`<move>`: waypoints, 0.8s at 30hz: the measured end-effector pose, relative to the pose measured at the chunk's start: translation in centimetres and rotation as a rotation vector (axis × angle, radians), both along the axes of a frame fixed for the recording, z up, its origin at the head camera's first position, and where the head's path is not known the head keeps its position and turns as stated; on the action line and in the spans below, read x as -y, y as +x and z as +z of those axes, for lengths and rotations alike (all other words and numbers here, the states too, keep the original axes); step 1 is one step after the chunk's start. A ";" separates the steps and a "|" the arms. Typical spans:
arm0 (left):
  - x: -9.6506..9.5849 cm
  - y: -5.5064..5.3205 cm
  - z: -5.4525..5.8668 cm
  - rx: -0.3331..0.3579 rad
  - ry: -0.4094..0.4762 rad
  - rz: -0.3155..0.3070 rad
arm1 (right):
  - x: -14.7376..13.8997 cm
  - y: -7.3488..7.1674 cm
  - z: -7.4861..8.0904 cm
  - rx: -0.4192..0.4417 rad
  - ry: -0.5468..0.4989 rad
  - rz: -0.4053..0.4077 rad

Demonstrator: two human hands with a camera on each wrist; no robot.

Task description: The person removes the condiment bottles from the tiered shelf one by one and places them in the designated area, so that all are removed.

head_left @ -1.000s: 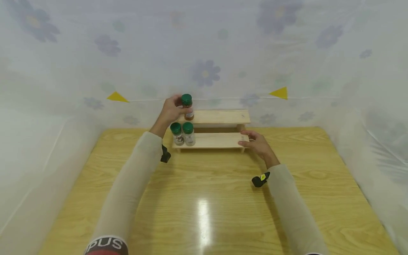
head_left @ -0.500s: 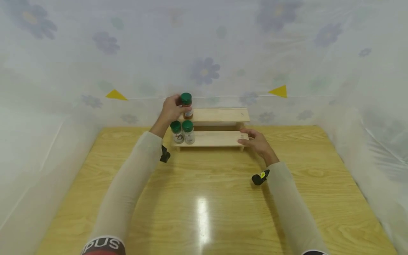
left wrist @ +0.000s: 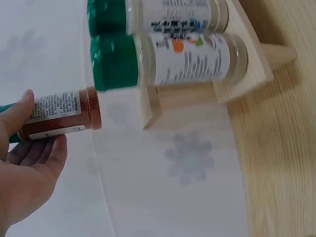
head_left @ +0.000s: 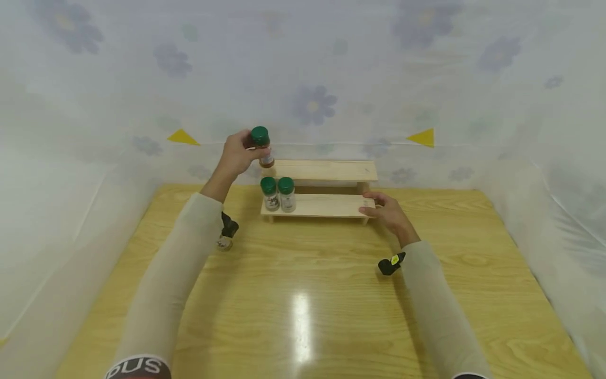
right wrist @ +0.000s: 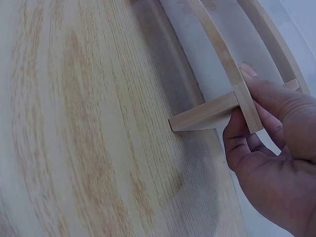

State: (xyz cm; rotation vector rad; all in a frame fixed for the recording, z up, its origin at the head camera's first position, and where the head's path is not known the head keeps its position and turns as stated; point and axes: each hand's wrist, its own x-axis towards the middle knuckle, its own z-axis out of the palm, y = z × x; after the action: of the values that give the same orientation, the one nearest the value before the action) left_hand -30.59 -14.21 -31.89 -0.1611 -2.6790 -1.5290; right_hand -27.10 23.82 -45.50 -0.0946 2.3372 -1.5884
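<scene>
My left hand (head_left: 240, 153) holds a spice jar (left wrist: 74, 112) with a green lid and red-brown contents, thumb on one side and fingers on the other. In the head view this jar is at the left end of the rack's upper tier; in the left wrist view its base hangs free. Two more green-lidded spice jars, one (head_left: 270, 195) and another (head_left: 286, 195), stand side by side on the left of the two-tier wooden rack's (head_left: 326, 205) lower tier. My right hand (head_left: 385, 211) grips that tier's right end, thumb above and fingers below.
The rack stands at the back of a wood-grain table (head_left: 303, 284), against a flowered white sheet (head_left: 312, 63). Two yellow triangles, one (head_left: 183, 137) and another (head_left: 422, 138), mark the sheet. A small clear round object (head_left: 224, 242) shows partly behind my left wrist camera.
My left hand has moved left and a little up with the red-brown spice jar. My right hand keeps its hold on the rack. The head view has shifted slightly.
</scene>
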 end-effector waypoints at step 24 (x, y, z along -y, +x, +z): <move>13.4 8.3 -4.5 0.021 -0.032 0.175 | -1.2 -1.2 -1.1 -0.015 -0.005 -0.016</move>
State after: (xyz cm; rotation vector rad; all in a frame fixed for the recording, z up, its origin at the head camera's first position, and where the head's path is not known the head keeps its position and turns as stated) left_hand -22.32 -27.65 -36.40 0.0868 -2.6535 -1.4447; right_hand -28.28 25.04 -46.60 -0.0890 2.3515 -1.6060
